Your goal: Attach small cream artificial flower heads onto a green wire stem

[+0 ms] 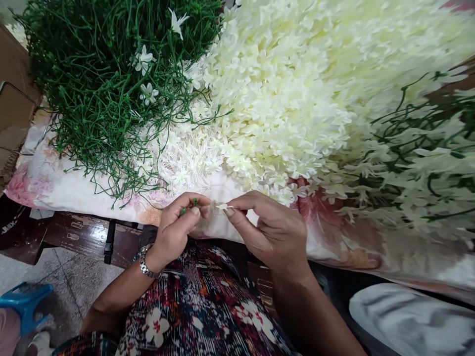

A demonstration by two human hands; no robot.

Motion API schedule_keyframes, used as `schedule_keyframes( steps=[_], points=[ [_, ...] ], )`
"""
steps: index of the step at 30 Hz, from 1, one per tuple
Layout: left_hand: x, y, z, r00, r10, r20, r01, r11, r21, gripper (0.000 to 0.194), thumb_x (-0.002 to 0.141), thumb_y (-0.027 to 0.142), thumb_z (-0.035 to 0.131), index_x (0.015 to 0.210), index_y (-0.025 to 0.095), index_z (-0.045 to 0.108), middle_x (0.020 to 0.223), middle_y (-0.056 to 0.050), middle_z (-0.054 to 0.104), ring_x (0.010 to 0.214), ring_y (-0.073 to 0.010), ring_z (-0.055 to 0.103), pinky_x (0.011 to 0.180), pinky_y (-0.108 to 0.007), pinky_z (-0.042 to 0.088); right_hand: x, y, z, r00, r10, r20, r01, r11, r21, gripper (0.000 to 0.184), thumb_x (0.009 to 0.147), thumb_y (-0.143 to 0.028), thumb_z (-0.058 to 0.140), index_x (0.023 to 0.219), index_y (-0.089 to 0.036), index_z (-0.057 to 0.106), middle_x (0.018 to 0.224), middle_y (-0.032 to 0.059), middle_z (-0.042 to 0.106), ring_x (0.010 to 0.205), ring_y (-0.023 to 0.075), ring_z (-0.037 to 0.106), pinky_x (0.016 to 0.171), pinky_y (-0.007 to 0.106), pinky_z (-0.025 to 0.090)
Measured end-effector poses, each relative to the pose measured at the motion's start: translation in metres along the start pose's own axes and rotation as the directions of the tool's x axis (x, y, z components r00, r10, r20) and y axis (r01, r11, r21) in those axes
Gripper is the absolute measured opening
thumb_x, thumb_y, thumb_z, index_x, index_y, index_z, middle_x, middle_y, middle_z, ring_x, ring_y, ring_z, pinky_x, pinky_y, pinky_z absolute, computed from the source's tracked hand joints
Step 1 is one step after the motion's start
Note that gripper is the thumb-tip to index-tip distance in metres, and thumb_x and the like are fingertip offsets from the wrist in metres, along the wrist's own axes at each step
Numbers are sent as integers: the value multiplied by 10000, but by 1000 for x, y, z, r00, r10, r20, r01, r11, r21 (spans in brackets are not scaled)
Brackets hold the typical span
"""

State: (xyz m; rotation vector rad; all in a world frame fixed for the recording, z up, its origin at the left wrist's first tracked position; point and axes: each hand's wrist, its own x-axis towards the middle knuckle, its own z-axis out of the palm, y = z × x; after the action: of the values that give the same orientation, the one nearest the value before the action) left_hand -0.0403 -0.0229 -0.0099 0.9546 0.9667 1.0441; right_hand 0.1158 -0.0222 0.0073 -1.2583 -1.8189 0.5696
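My left hand [178, 227] is closed in a pinch around a thin green plastic stem [193, 201], with a metal watch [145, 263] on that wrist. Facing it, my right hand [270, 227] pinches a small cream plastic flower [223, 207] between thumb and forefinger. The fingertips of both hands nearly meet, and the flower sits at the stem's end. Both hands hover over my lap, just in front of the table's edge.
A big heap of loose cream flowers [297, 89] covers the floral cloth [67, 183]. Bare green stems [100, 84] are piled at the back left. Finished flowered stems [426, 163] lie at the right. A blue stool [25, 301] stands on the floor at lower left.
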Motion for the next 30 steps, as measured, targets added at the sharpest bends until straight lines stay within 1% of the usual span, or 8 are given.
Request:
schedule_keyframes(
  steps=[4,9,12,15,19,26,28,30],
  points=[
    [0,-1,-4,999,45,1,-44,993,105,212,817,285,454,842,148,613,626,-6,534,448,-45,337,411,-185,277,0,3,-5,1000,2,-14,-2,1000,31,115,702,-70,563,752,-172,543,657,-10,548,594,81,507,539,215,400],
    [1,1,-4,988,152,9,-150,960,235,162,800,239,492,809,154,630,601,5,531,524,-64,447,462,-183,344,4,-4,-10,999,-24,44,19,994,108,120,702,-61,551,763,-164,546,658,0,551,594,87,509,529,222,404],
    [2,6,-4,975,218,53,-223,929,294,133,791,195,501,779,151,627,598,12,521,535,-63,455,488,-185,363,8,-8,-14,994,-68,88,56,990,131,154,694,-43,540,789,-164,543,679,9,555,620,94,517,551,231,421],
    [3,9,-4,950,290,113,-311,887,341,130,790,142,485,785,151,615,628,8,524,555,-65,460,515,-191,373,12,-11,-17,980,-129,149,122,991,56,164,705,-57,522,823,-169,542,709,25,565,668,110,528,585,244,439],
    [3,8,-5,900,400,174,-435,801,411,145,778,90,469,821,146,596,649,-3,525,567,-75,466,518,-202,372,17,-15,-19,955,-193,225,220,970,-101,120,740,-91,493,824,-161,543,706,39,567,679,116,522,604,246,445],
    [4,5,-6,828,491,272,-551,624,553,188,731,31,448,850,120,562,601,2,458,563,-92,429,511,-222,350,19,-17,-18,922,-237,305,321,910,-263,52,750,-104,492,760,-135,532,660,31,541,657,118,509,616,250,437],
    [5,5,-7,818,493,295,-563,584,585,191,722,26,440,838,124,556,597,4,452,554,-91,420,504,-220,346,18,-15,-17,915,-227,333,326,903,-280,50,759,-115,481,761,-138,526,668,34,537,672,126,509,623,257,438],
    [6,5,-7,826,471,308,-552,571,607,178,723,31,426,802,130,551,590,8,443,541,-89,412,497,-217,341,17,-13,-16,911,-222,349,326,905,-275,57,768,-121,464,763,-144,515,680,38,534,681,130,507,625,261,439]
  ],
)
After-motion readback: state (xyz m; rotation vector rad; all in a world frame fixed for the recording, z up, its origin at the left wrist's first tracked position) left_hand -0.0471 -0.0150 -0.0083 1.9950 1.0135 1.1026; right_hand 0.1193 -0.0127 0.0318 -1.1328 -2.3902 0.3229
